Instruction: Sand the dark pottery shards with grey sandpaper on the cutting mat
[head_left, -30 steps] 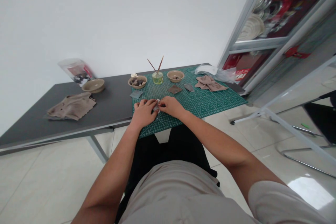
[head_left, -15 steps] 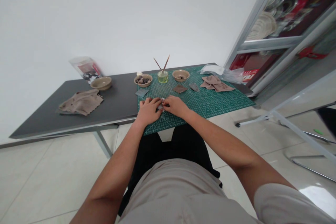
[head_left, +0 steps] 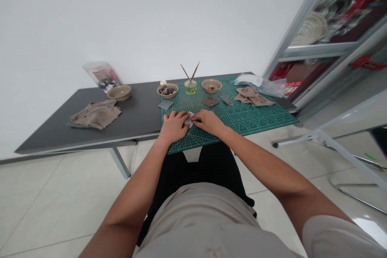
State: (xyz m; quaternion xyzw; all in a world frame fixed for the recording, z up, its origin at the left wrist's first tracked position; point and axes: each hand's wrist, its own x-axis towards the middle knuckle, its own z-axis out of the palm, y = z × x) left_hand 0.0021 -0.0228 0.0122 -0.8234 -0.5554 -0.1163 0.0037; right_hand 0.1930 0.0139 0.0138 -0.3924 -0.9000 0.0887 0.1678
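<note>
White folded sheet material [head_left: 190, 120] sits near the front edge of a green cutting mat [head_left: 256, 119], between the left hand [head_left: 173, 126] and the right hand [head_left: 208, 122]. Both hands press in from either side with fingers closed toward it, though the exact pinch is partly hidden. At 12 o'clock stands a glass jar [head_left: 190, 87] of green liquid holding two thin sticks [head_left: 195, 71]. A bowl of dark lumps [head_left: 167, 90] sits at 11, a second bowl [head_left: 211, 86] at 1. A grey square [head_left: 165, 105] lies at 10, a brown square [head_left: 210, 101] and a grey shard [head_left: 226, 100] around 2, and a taupe cloth [head_left: 253, 97] beyond them. Farther off at 9, on the dark table [head_left: 139, 127], lie another cloth [head_left: 96, 115] and a third bowl [head_left: 119, 92].
</note>
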